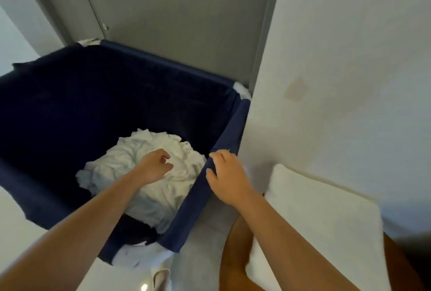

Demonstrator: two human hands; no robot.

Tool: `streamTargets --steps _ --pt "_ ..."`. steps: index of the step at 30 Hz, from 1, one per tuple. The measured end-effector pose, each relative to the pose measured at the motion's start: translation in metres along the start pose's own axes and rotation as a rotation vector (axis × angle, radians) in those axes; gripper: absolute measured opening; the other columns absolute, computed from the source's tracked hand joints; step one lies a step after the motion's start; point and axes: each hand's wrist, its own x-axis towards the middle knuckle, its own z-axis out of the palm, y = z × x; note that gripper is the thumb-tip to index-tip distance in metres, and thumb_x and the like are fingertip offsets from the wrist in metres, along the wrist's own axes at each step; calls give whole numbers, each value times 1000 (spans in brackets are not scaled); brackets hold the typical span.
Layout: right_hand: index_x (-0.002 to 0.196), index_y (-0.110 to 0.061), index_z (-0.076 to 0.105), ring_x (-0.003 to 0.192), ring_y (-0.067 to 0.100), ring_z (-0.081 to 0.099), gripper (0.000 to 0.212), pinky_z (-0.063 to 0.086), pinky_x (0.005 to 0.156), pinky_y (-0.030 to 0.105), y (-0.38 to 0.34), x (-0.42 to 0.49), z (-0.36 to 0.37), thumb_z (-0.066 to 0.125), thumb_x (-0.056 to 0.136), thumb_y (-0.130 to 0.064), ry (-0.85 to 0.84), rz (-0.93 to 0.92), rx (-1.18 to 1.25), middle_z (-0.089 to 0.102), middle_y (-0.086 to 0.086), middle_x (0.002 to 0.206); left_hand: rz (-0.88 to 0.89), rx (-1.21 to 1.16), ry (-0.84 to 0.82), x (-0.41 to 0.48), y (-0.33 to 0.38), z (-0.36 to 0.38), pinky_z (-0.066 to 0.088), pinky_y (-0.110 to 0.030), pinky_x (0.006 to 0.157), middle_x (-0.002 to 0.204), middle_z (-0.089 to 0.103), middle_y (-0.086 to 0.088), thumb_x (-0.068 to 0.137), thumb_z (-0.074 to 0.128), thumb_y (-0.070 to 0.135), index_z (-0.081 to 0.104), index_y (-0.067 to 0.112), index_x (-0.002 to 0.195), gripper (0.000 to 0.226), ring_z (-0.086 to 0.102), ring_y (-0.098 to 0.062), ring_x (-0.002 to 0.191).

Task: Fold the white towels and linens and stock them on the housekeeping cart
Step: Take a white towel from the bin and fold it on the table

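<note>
A deep navy fabric laundry bin [224,134] fills the left and middle of the head view. At its bottom lies a crumpled pile of white linens [149,188]. My left hand [155,166] reaches down inside the bin, just over the pile, fingers curled, with no cloth plainly held. My right hand [227,176] grips the bin's near right rim, fingers curled over the navy edge. A stack of folded white towels [321,220] sits at the lower right, beside my right forearm.
A grey door [182,17] stands right behind the bin, with a white wall [349,57] to its right. More white cloth [140,255] hangs over the bin's near corner. Pale floor shows at the lower left.
</note>
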Motion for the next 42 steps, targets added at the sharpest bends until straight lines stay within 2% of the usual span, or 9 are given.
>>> streamTargets --steps 2,7,21,25,29,32,36,38,42 --pt "132 -8 43 119 25 37 39 36 100 37 -23 45 20 40 97 -25 -65 -29 -15 41 6 135 -108 20 -16 37 -43 -25 42 -26 74 112 58 -7 89 61 18 53 7 120 34 54 -21 93" --pt "128 -10 43 117 24 39 36 37 99 37 -57 172 91 39 95 -24 -236 25 -44 41 5 133 -259 132 -162 145 -135 -58 33 -29 103 142 41 -15 95 54 24 40 5 137 49 41 -28 129" --pt "139 -15 32 128 24 31 46 26 104 31 -49 394 305 39 96 -27 -615 40 -257 32 4 142 -514 232 -226 348 -349 -30 39 -41 101 137 38 -15 92 54 33 31 17 143 58 39 -32 126" --pt "140 -14 32 129 24 30 47 26 105 31 -39 421 355 40 96 -25 -689 24 -272 31 5 143 -374 547 -329 374 -390 -8 33 -42 104 142 34 -10 94 50 31 26 21 145 57 34 -29 129" --pt "143 -14 29 131 24 29 49 25 106 30 -25 428 390 39 97 -24 -758 15 -265 29 5 146 -132 785 -412 399 -410 21 17 -47 114 157 4 -12 95 49 23 -1 24 152 75 10 -32 143" --pt "145 -15 26 130 24 30 51 26 104 29 -12 434 406 39 98 -27 -770 16 -266 27 5 147 -68 890 -432 415 -423 39 6 -53 114 157 -13 -14 96 48 36 -12 25 150 82 -5 -34 145" --pt "144 -15 28 128 24 32 49 29 104 31 -6 438 416 40 97 -26 -757 20 -264 30 5 145 -67 832 -376 422 -433 47 12 -55 113 158 6 -10 100 39 27 28 21 146 48 8 -32 144" --pt "144 -14 29 128 23 32 49 29 103 31 -9 435 417 41 97 -25 -757 25 -241 30 5 145 -130 718 -344 418 -433 48 14 -51 113 155 20 -8 100 36 24 33 18 142 42 19 -28 142" --pt "144 -14 28 129 24 31 57 31 105 32 -23 426 407 49 95 -34 -731 69 -61 31 6 144 -231 234 -108 408 -404 35 38 -37 90 115 61 -20 100 40 19 43 2 122 28 57 -36 107"
